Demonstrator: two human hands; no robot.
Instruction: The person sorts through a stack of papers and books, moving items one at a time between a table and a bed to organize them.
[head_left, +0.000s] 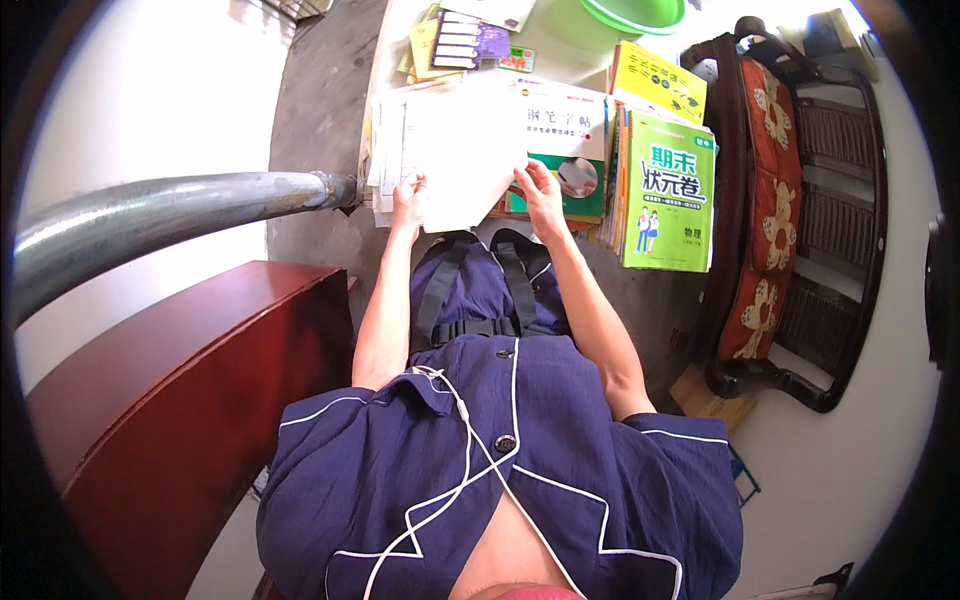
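A blank white sheet of paper (469, 142), overexposed by the light, lies slanted over the near part of the table. Its lower left edge is pinched in my left hand (409, 201). On the right edge are the thumb and fingers of my right hand (543, 196). Under and left of the sheet is a pile of printed papers (385, 154). To the right, a pen-handwriting copybook (562, 112) with a white and green cover is partly covered by the sheet and my right hand.
Right of the copybook stand piled workbooks, a green one (671, 191) and a yellow one (660, 82). Farther back are purple booklets (459, 41), a small card (517, 59) and a green basin (637, 22). A metal pipe (180, 214), red cabinet (217, 390) and cushioned wooden bench (832, 180) flank me.
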